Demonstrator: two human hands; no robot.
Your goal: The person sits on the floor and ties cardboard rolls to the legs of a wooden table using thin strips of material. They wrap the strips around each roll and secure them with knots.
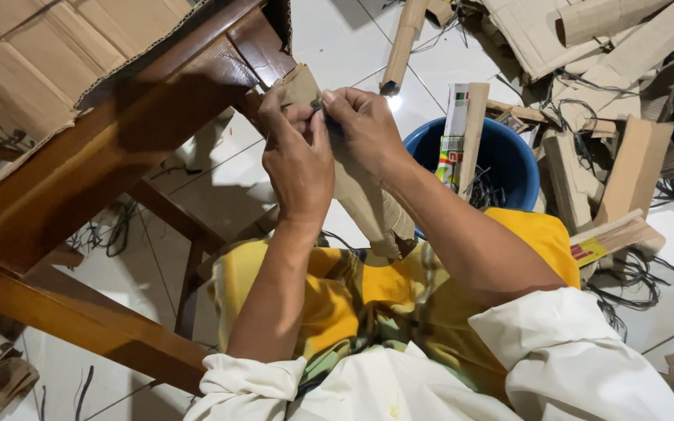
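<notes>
Both hands pinch the folded cardboard strip [368, 206]: left hand [299, 160], right hand [364, 125] gripping its top; strip half-folded, blue bucket [509, 160] just beyond.

A long folded strip of brown cardboard [368, 206], creased and worn, slants down from the pinching fingertips toward the lap, its top corner poking above them.

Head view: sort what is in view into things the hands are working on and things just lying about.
In hand:
left hand
right hand
folded cardboard piece, in both hands' grip

Lying about:
blue bucket with cardboard strips
cardboard scraps on the floor
black wires
wooden table
</notes>
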